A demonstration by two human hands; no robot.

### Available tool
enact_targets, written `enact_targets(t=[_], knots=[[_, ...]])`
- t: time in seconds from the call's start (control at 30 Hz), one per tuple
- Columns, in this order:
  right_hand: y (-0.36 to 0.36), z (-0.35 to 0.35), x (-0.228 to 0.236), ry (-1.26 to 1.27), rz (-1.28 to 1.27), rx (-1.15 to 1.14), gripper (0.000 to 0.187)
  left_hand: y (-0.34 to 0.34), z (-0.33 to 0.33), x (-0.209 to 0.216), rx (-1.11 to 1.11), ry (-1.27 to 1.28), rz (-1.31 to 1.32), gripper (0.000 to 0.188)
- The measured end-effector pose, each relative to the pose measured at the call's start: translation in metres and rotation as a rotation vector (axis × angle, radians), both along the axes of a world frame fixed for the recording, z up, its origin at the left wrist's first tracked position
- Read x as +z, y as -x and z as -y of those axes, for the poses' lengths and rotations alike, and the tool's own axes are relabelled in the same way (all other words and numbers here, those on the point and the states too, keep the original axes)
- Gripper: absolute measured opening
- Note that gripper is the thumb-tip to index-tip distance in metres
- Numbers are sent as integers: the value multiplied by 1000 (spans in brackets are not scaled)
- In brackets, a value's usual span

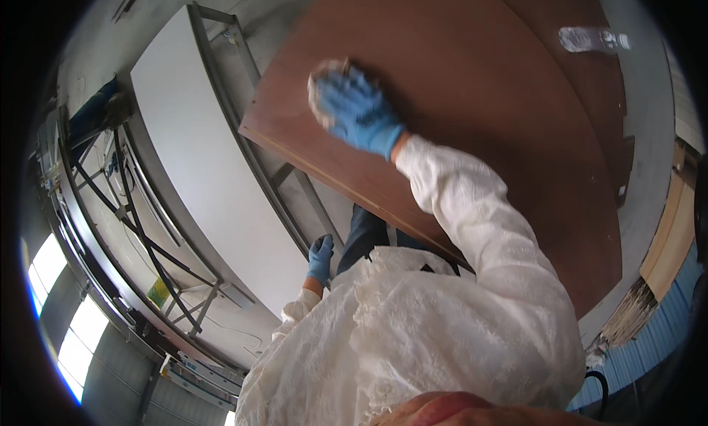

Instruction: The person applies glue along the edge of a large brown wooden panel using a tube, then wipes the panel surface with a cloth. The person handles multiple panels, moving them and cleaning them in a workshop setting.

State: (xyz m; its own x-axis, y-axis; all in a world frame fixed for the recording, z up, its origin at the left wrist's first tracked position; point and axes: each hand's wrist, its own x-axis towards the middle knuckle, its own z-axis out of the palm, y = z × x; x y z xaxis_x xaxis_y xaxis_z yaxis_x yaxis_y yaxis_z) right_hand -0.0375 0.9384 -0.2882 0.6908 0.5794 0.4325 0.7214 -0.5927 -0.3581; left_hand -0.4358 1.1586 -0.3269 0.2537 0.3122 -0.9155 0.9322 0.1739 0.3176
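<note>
My right hand (361, 115), in a blue work glove, lies over a beige cloth (322, 94) and presses it on the face of a large brown panel (472, 64). The cloth shows past the fingertips and along the hand's left side; the rest is hidden under the glove. The hand is a little blurred. My left hand (320, 258), also gloved in blue with dark fingers, hangs low beside my leg, near the panel's front edge. Its fingers are curled in, and whether they hold anything is hidden.
To the left, a long white panel (199, 153) rests on a grey metal frame (313, 197). A clear plastic bottle (582, 39) lies on another brown panel at the far right. Dark metal trusses (133, 219) stand at the far left, and wooden boards (667, 234) at the right.
</note>
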Motion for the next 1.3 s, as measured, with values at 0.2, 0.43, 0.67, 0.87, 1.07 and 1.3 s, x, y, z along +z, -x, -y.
enact_targets(t=[0.2, 0.43, 0.67, 0.87, 1.07, 1.3], knots=[[12, 174, -3, 133, -108, -658, 43, 3, -3, -3, -154, 1, -33, 38], [158, 405, -3, 670, 83, -1626, 40, -26, -2, -6, -189, -80, -29, 37], [-19, 119, 16, 6, -48, -820, 54, -88, -17, 1, -276, -359, 234, 35], [-20, -89, 9, 83, -5, -75, 47, -166, -48, 9, -470, -217, 271, 39], [-107, 19, 16, -94, -19, -446, 31, -205, -100, 0, -500, -90, 144, 39], [-172, 87, -2, 284, -45, -1129, 59, -214, -171, -15, -389, -101, 6, 38]])
